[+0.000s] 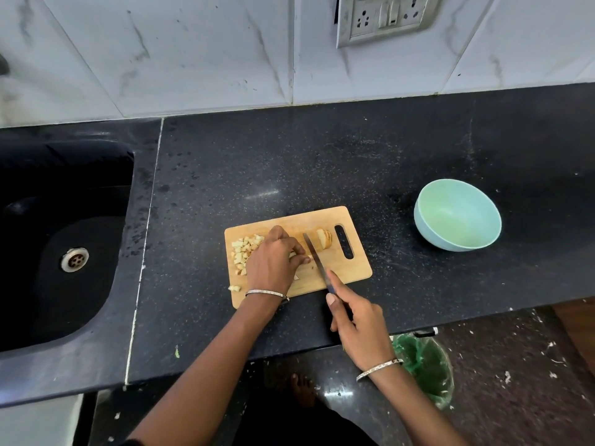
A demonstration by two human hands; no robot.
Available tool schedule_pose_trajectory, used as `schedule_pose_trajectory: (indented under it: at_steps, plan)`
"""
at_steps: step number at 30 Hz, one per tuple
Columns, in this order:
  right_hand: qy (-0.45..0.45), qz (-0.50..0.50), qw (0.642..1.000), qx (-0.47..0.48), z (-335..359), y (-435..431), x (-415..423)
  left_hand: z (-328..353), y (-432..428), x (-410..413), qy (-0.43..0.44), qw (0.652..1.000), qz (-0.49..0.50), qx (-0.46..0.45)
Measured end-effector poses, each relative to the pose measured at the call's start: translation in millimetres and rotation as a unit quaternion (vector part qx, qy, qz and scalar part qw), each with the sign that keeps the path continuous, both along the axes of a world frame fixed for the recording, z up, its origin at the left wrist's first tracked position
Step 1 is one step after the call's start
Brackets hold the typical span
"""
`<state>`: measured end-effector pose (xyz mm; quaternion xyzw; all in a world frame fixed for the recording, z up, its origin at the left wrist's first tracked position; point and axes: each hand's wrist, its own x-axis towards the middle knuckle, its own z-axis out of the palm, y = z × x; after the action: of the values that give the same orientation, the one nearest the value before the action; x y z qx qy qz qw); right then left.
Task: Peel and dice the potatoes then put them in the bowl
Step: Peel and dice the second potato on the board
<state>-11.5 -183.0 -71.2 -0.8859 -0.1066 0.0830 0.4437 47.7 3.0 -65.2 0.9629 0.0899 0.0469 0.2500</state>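
Black granite counter (386,162), sink (64,220) at frame left. Wooden cutting board (347,272) at centre. Diced potato (241,249) is heaped on its left end. An uncut potato chunk (323,238) sits right of the blade, beside the handle slot. Left hand (273,262) curls its fingertips down over potato strips (293,254), mostly hidden. Right hand (357,320) wraps the knife (314,252) handle, forefinger stretched toward the blade. Bowl (457,214), frame right, well apart, holds nothing. Dicing looks past halfway. To do it well: tuck fingertips behind knuckles, cut straight down, space cuts evenly.
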Motion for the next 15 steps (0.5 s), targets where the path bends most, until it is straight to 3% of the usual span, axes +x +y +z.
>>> schedule_pose_trajectory:
  at_steps: [15]
  plan:
    - [0.008, 0.010, 0.999, -0.037, -5.9, 3.6, -0.4, 4.9, 2.1, -2.0, 0.015, 0.999, -0.036, 0.037]
